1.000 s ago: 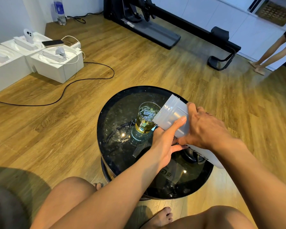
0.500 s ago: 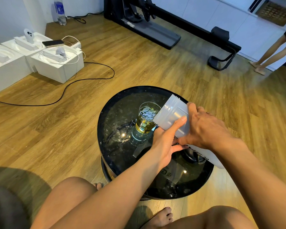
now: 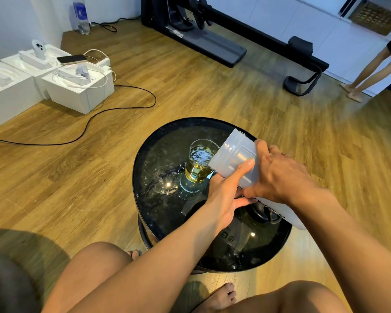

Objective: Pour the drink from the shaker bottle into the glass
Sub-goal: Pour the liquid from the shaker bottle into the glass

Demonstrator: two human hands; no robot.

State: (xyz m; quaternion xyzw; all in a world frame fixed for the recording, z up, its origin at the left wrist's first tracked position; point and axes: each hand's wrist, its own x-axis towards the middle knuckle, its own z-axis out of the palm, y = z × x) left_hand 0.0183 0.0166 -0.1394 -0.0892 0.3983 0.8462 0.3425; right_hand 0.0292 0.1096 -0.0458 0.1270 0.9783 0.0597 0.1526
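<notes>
A translucent white shaker bottle [image 3: 235, 157] is tipped steeply to the left, its open mouth over the rim of a clear glass [image 3: 199, 163]. The glass stands upright on the round black glass table [image 3: 158, 154] and holds yellow-green drink in its lower half. My right hand [image 3: 278, 177] grips the bottle's body from above. My left hand [image 3: 228, 190] holds the bottle from below, thumb pressed on its side. The bottle's base sticks out behind my right wrist.
A dark round lid-like object [image 3: 264, 213] lies on the table under the bottle. White boxes [image 3: 77, 91] with a phone and cables sit on the wooden floor at left. A black exercise machine [image 3: 212, 41] stands behind. A person's legs [image 3: 370, 71] are at far right.
</notes>
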